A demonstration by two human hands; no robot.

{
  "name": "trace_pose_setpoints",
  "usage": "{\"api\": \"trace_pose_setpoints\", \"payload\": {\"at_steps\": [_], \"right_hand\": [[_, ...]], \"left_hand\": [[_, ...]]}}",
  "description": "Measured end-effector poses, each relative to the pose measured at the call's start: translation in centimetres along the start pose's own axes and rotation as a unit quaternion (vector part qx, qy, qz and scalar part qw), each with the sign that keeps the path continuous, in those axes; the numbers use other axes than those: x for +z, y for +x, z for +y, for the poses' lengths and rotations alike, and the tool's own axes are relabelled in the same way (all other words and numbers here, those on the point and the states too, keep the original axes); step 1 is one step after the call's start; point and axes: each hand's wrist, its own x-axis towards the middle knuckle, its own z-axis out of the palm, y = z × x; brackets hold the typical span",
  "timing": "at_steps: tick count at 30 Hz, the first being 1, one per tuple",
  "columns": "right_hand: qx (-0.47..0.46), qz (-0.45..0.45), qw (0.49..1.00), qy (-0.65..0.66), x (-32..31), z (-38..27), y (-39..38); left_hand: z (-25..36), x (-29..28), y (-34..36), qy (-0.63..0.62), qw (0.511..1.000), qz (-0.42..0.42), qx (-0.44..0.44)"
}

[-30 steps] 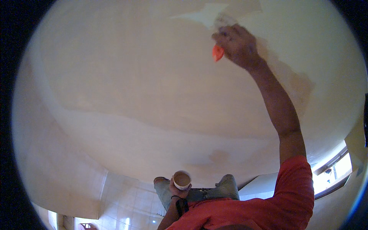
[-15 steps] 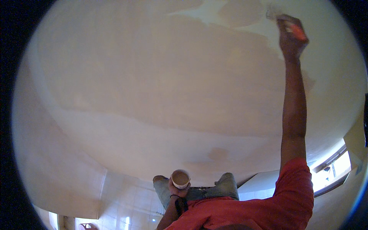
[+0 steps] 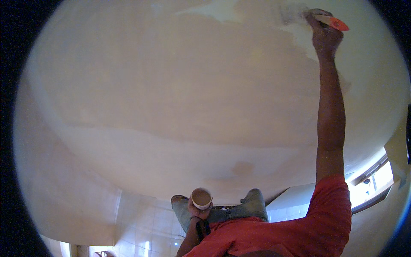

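High at the upper right, my right hand (image 3: pixel 326 36) grips a paintbrush with an orange-tipped handle (image 3: pixel 338 24). The bristles (image 3: pixel 294 13) point left against the wall and are blurred. A broad tan coat (image 3: pixel 205 81) covers much of the wall (image 3: pixel 366 81), with paler patches along its upper edge. Low in front of my body, my left hand (image 3: pixel 199 213) is closed round a white cup (image 3: pixel 201 198) holding tan-brown liquid. A dark band sits on the left wrist.
A bright window (image 3: pixel 374 184) stands at the right. Below lies a shiny tiled floor (image 3: pixel 132 222). Another wall (image 3: pixel 72 188) meets the painted one at the left. A reddish item (image 3: pixel 102 254), partly cut off, is at the bottom left.
My right hand has shifted slightly upward, and the brush has turned so its handle points right. Its bristles have moved left across the wall. The left hand stays with the cup.
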Motion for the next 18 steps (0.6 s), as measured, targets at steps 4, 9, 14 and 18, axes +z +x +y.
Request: {"api": "trace_pose_setpoints", "payload": {"at_steps": [4,9,14,18], "right_hand": [[-0.147,0.021,0.983,-0.108,-1.3,-0.9,0.0],[-0.439,-0.193,0.855,-0.199,4.6,-3.5,-10.2],[-0.322,-0.251,0.913,-0.026,6.1,-6.6,-9.3],[-0.309,-0.175,0.862,-0.361,5.2,0.3,0.0]], "left_hand": [[-0.3,0.5,-0.2,-0.003,0.998,-0.063,-0.017],[0.4,0.6,-0.5,-0.008,1.000,-0.005,-0.020],[0.4,0.6,-0.9,0.003,1.000,-0.012,-0.004],[0.1,1.5,-1.0,0.007,1.000,-0.019,-0.008]]}}
